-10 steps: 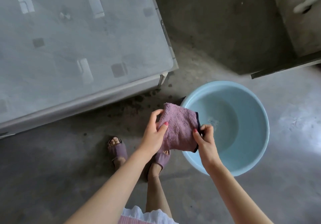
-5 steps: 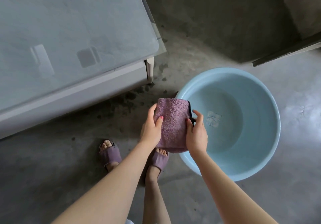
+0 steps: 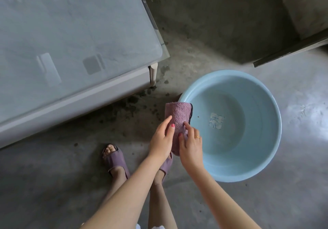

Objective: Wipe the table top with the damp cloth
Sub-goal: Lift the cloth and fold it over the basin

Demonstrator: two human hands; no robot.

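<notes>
Blue basin (image 3: 257, 161), perhaps shallow water, purple cloth (image 3: 177, 115) over rim

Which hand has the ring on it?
The right hand, the one nearer the blue basin: a gold ring shows on one finger. The left hand, also gripping the purple cloth, shows no ring.

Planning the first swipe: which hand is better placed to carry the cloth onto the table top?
Probably left: the left hand grips the cloth on the side nearer the table; the right hand is over the basin.
</notes>
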